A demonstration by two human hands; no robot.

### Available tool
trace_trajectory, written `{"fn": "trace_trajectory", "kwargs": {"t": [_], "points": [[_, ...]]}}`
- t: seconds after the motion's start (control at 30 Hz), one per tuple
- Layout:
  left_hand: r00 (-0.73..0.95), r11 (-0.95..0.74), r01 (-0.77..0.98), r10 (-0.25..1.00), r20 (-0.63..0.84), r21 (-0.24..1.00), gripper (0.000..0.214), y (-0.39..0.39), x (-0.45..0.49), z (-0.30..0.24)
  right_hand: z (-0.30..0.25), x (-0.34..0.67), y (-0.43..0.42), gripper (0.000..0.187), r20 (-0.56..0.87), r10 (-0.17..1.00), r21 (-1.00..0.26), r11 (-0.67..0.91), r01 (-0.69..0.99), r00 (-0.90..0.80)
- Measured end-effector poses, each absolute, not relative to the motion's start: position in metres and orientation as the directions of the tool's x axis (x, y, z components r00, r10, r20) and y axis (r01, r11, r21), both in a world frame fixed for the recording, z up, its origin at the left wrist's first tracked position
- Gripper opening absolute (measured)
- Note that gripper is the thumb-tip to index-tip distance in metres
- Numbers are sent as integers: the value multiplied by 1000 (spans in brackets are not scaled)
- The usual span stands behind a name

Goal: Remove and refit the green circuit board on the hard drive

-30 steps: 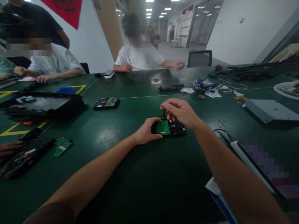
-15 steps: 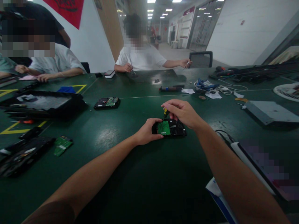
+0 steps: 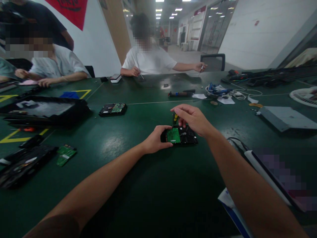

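A hard drive [image 3: 189, 135] lies on the green table in front of me, its green circuit board [image 3: 173, 135] facing up. My left hand [image 3: 158, 140] grips its left end, thumb on the near edge and fingers on the far edge. Above the drive's far edge, my right hand [image 3: 192, 118] is closed around a small screwdriver [image 3: 175, 117] with a yellow and black handle. The fingers partly cover this tool, and I cannot make out whether its tip touches the drive.
Another hard drive [image 3: 113, 109] lies to the far left, near a black tray-like casing [image 3: 47, 109]. A loose green board [image 3: 66, 154] is at left. A grey metal box [image 3: 287, 119] and a tangle of cables [image 3: 220, 90] are at right. Across the table sits a person [image 3: 151, 59].
My right hand has shifted very slightly, with the screwdriver's handle tilted a little differently. My left hand and the hard drive stay in place.
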State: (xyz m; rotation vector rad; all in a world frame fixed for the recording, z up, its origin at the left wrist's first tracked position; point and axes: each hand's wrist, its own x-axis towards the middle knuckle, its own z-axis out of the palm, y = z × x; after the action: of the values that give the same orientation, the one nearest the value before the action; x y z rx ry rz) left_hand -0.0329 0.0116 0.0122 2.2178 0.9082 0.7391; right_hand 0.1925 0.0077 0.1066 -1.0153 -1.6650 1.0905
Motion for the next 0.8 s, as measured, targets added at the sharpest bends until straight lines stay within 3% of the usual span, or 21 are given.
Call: {"fn": "trace_trajectory", "kwargs": {"t": [0.47, 0.67, 0.8], "points": [[579, -480, 320, 782, 233, 817, 85, 12, -32, 12, 108, 194, 6, 33, 187, 935, -965, 233, 123, -301], [570, -489, 340, 786, 237, 803, 99, 11, -31, 11, 107, 194, 7, 32, 200, 933, -963, 243, 113, -300], [571, -486, 370, 791, 220, 792, 92, 11, -31, 10, 108, 192, 6, 31, 178, 936, -976, 208, 69, -305]]}}
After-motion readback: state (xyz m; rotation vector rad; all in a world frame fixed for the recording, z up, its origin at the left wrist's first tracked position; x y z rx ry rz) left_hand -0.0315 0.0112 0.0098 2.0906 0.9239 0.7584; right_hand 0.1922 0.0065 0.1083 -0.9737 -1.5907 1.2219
